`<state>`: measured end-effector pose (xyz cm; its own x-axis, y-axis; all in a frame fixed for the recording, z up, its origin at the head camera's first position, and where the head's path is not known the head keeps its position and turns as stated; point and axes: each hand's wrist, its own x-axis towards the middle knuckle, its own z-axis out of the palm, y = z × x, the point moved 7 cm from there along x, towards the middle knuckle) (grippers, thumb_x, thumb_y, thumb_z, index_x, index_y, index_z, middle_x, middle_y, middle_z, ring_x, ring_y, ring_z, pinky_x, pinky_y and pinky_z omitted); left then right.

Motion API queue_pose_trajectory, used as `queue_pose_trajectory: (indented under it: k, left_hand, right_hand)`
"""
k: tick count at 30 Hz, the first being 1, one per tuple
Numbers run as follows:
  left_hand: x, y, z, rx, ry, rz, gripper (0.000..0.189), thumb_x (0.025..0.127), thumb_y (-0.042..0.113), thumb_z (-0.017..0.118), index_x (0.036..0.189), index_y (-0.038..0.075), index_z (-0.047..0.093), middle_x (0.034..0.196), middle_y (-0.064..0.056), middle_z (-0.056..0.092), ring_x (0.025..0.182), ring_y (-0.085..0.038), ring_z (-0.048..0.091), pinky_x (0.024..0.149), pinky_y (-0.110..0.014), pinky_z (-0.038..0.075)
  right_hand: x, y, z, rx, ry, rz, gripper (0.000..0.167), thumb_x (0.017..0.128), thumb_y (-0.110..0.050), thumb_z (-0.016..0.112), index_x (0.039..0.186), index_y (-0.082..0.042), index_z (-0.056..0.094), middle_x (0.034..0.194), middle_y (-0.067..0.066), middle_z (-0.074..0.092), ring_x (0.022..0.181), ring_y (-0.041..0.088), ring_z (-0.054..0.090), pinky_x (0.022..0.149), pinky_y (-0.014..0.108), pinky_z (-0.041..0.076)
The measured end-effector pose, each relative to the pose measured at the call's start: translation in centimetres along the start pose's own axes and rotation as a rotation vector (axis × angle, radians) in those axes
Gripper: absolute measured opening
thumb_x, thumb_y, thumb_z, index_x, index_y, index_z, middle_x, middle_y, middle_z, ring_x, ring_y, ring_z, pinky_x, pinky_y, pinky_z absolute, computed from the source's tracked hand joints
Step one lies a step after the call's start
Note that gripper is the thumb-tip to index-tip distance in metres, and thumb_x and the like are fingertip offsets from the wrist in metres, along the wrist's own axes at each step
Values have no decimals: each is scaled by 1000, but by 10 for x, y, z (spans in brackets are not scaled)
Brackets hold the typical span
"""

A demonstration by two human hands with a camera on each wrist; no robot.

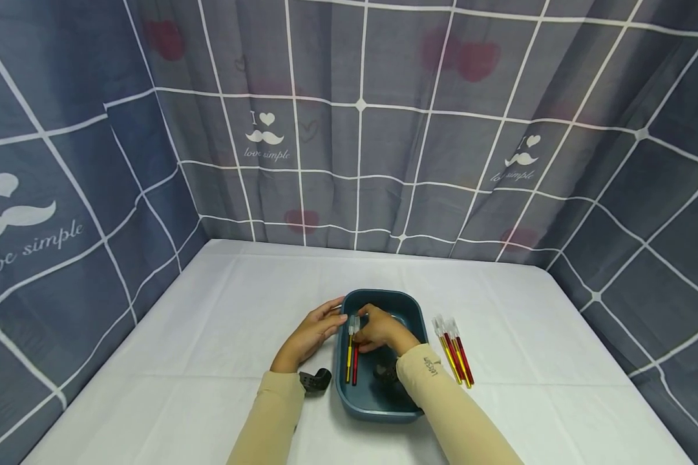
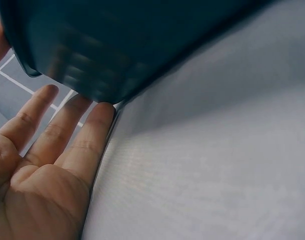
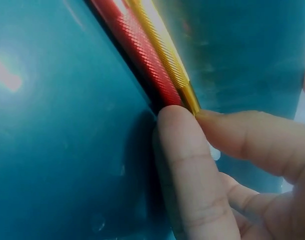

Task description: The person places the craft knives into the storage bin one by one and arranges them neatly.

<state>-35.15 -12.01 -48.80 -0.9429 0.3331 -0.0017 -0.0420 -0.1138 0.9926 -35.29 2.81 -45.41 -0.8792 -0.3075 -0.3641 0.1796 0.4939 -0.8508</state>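
Note:
A dark teal plastic bin [image 1: 378, 413] stands on the table. Inside, along its left wall, lie a gold craft knife [image 1: 349, 361] and a red craft knife [image 1: 355, 368], side by side with clear caps at the far end. My right hand [image 1: 380, 328] reaches into the bin and pinches the pair near the capped ends; in the right wrist view the index finger meets the red knurled handle [image 3: 147, 65] and the thumb the gold one [image 3: 167, 50]. With fingers fairly straight, my left hand [image 1: 314, 332] touches the bin's left side, its thumb at the rim.
Right of the bin, several more capped red and gold craft knives [image 1: 455, 352] lie in a bunch on the white tablecloth [image 1: 256, 290]. A grey checked curtain [image 1: 326, 142] encloses the table at the back and sides. Each wrist wears a small black camera [image 1: 317, 381].

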Motion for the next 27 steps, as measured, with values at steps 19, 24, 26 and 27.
queue_pose_trajectory:
  k: [19,24,26,27]
  left_hand:
    - [0,2,1,3,2,15,66,109,15,62,167,-2,34,163,-28,44,145,-31,51,125,-45,40]
    - [0,1,0,3,2,10,67,109,15,61,167,-2,33,164,-28,43,146,-33,50,126,-48,37]
    - [0,0,-1,7,5,11,67,109,15,61,167,-3,33,164,-29,43,146,-35,50,125,-48,38]
    - [0,0,-1,6,7,9,67,109,15,62,167,-2,33,164,-28,44,146,-35,49,125,-47,39]
  right_hand:
    - [-14,-12,-12,-130,-8,-25,62,100,-2,72,155,5,44,90,22,70,78,30,75,72,42,68]
    - [-18,-17,-19,-183,-39,-71,50,102,-5,72,147,6,54,97,21,74,86,33,78,75,41,68]
    - [-19,-18,-22,-199,-55,-92,46,102,-7,73,143,7,57,98,21,75,86,32,78,74,41,68]
    - [-20,-19,-24,-203,-64,-104,45,102,-8,73,142,7,58,99,20,75,86,31,77,74,41,68]
